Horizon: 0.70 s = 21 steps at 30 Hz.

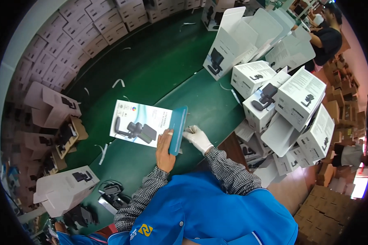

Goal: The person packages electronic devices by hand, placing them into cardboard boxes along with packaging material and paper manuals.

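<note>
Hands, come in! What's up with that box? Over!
Left hand, bare, on the white box. Right hand, gloved, near the blue flap. More boxes piled at right.

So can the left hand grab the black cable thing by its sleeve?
Probably yes: the black cable thing lies in plain view near the left sleeve, but the left hand would first have to leave the white box.

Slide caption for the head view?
Left hand on a white box, white-gloved right hand beside it, green table beneath.
</note>
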Available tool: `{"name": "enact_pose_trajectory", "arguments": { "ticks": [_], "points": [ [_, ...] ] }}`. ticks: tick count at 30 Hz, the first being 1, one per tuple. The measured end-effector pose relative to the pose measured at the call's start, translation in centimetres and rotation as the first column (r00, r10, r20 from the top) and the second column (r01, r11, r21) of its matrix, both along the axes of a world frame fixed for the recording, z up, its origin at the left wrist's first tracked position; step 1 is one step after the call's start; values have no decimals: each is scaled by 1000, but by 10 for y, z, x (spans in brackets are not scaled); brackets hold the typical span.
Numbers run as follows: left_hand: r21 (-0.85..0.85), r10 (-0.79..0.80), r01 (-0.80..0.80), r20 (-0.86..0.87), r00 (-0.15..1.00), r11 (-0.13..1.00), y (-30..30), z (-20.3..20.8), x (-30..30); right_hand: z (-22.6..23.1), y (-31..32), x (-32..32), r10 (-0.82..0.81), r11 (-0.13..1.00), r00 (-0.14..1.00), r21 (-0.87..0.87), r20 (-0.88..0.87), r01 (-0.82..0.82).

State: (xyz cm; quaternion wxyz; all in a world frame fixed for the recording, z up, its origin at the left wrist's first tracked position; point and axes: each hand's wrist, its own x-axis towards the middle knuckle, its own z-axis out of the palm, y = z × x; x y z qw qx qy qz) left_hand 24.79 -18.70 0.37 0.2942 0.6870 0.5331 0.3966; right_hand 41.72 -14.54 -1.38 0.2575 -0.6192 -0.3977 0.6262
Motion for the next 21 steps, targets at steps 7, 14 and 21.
{"name": "enact_pose_trajectory", "arguments": {
  "ticks": [7,14,21],
  "points": [
    [128,-10,42,-247,969,991,-4,-6,10,24,-13,58,-40,984,991,-180,-130,16],
    [130,-163,240,-431,887,962,-4,-10,17,67,-2,78,-55,962,957,271,285,-26],
    [132,-112,204,-501,858,970,-4,-12,23,82,36,64,196,815,509,150,838,-560]
  ]
}}
